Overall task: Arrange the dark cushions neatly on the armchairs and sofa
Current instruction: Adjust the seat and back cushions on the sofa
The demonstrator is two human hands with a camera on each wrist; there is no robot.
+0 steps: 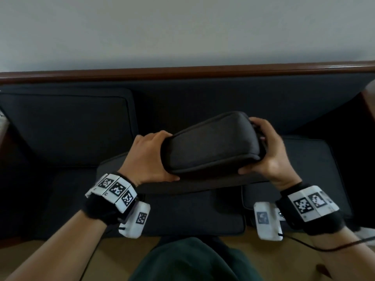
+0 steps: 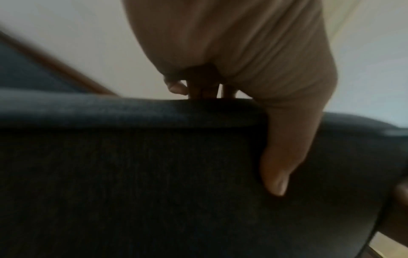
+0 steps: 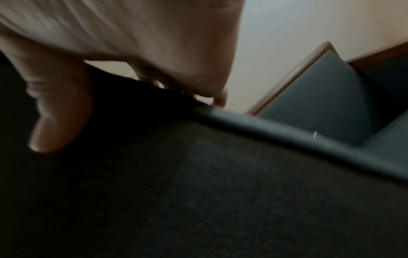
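I hold a dark grey cushion (image 1: 211, 147) edge-up above the sofa seat (image 1: 182, 216). My left hand (image 1: 150, 159) grips its left end, thumb on the near face and fingers over the top. My right hand (image 1: 267, 151) grips its right end the same way. In the left wrist view the thumb lies on the cushion (image 2: 154, 174) with my left hand (image 2: 253, 104) wrapped over its edge. In the right wrist view my right hand (image 3: 123, 83) clasps the cushion (image 3: 198, 192) too. Another dark back cushion (image 1: 67, 128) leans upright at the sofa's left. A flat cushion (image 1: 203, 185) lies under the held one.
The sofa has a brown wooden top rail (image 1: 182, 73) against a pale wall (image 1: 182, 27). A wooden armrest (image 1: 367, 110) stands at the right. A seat cushion (image 1: 304, 169) lies on the right. My green trouser leg (image 1: 188, 260) and a tan floor (image 1: 284, 260) are in front.
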